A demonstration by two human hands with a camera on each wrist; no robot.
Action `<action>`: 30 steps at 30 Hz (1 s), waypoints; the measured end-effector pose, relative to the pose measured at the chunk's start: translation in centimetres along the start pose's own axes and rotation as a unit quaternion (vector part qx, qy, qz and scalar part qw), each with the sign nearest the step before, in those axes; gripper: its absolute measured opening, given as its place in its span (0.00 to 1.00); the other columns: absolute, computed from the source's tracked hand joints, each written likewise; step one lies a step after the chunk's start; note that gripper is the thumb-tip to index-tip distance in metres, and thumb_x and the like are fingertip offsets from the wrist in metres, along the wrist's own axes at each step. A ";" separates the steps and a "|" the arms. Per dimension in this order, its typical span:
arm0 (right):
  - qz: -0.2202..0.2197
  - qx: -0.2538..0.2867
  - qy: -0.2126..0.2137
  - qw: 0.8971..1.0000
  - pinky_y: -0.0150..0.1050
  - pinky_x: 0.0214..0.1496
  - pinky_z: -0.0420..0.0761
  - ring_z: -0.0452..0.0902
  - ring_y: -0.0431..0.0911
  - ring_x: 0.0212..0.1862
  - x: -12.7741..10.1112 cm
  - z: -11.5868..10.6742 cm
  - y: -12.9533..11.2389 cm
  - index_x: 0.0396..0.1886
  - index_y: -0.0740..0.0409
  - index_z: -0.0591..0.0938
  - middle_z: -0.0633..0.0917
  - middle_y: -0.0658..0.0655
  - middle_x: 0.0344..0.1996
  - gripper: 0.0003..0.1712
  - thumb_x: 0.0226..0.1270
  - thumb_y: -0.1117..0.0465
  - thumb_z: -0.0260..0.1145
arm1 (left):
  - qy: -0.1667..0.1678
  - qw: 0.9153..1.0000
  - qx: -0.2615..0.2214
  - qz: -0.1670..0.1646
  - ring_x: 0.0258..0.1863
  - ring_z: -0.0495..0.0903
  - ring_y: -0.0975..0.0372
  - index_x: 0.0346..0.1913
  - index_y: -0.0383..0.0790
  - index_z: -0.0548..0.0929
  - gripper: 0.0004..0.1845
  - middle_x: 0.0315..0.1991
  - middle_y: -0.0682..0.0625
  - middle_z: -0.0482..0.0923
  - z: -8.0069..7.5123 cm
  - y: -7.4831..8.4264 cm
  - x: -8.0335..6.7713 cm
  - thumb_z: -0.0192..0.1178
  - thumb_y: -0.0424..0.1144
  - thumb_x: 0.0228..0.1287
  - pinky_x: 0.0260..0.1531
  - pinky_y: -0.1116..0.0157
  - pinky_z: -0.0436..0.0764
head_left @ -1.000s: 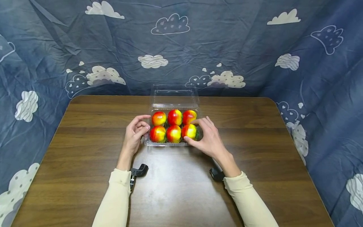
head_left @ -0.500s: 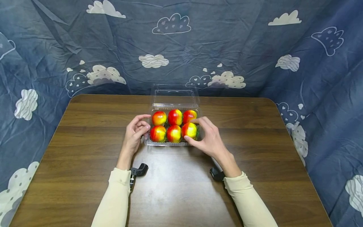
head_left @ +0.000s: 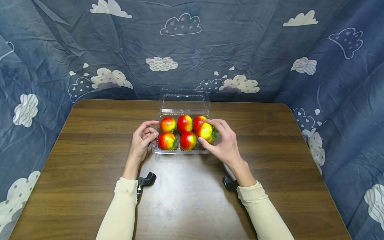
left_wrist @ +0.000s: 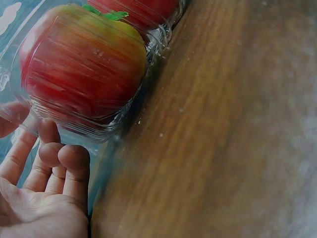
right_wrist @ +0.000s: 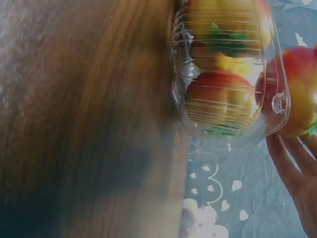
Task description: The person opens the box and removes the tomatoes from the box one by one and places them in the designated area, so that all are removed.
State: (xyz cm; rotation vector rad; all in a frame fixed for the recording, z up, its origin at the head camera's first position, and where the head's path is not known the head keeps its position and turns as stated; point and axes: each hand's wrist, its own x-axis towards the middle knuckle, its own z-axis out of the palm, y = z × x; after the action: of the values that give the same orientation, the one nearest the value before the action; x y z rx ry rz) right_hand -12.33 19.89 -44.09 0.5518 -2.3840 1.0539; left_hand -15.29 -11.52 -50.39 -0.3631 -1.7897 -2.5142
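A clear plastic clamshell box (head_left: 168, 152) sits near the table's far edge, its lid (head_left: 184, 101) raised at the back. Several round red-and-yellow fruits (head_left: 167, 141) with green leaves fill it. My left hand (head_left: 144, 140) holds the box's left edge with thumb and index finger, the other fingers curled. In the left wrist view a fruit (left_wrist: 84, 64) shows through the wall. My right hand (head_left: 225, 140) grips the front-right fruit (head_left: 206, 131) between thumb and fingers. This fruit is raised, tilted, and partly covers the fruit behind it. In the right wrist view it (right_wrist: 299, 89) lies against the fingers.
A brown wooden table (head_left: 105, 166) lies under everything. Behind and beside it hangs a blue curtain (head_left: 192, 50) with white clouds. A black camera (head_left: 147, 179) is strapped to the left wrist and another (head_left: 230, 183) to the right wrist.
My right hand has lifted the front-right fruit and drawn it up and to the right. The front-middle fruit has shifted slightly right. The left hand stays where it was.
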 end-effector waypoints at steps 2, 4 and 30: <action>0.005 -0.006 0.005 1.000 0.43 0.54 0.82 0.77 0.44 0.53 0.0 0.0 0.1 0.60 0.53 0.80 0.82 0.50 0.54 0.37 0.50 0.47 0.77 | 0.001 1.000 0.000 0.000 0.20 0.72 0.59 0.59 0.23 0.73 0.21 0.28 0.45 0.77 0.1 0.0 0.0 0.58 0.20 0.62 0.16 0.70 0.72; 0.011 -0.011 0.010 1.000 0.42 0.54 0.81 0.76 0.44 0.52 0.0 -0.1 0.3 0.60 0.54 0.79 0.82 0.49 0.54 0.37 0.49 0.47 0.77 | 0.001 1.000 0.001 -0.001 0.20 0.72 0.60 0.59 0.24 0.73 0.21 0.28 0.46 0.77 0.1 0.0 0.0 0.58 0.20 0.62 0.17 0.70 0.73; 0.068 -0.071 0.044 0.994 0.46 0.50 0.75 0.72 0.49 0.51 0.6 -2.0 3.5 0.58 0.53 0.82 0.86 0.52 0.51 0.34 0.51 0.46 0.77 | 0.000 1.000 -0.009 -0.005 0.19 0.71 0.59 0.59 0.22 0.72 0.21 0.28 0.46 0.78 0.1 0.1 0.0 0.58 0.21 0.63 0.18 0.71 0.74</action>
State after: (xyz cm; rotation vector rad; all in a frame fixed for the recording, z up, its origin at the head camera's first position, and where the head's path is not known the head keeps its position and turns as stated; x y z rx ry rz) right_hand -14.13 23.46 -44.61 0.2901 -2.4217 0.9358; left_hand -15.27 -11.49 -50.28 -0.3565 -1.7753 -2.5388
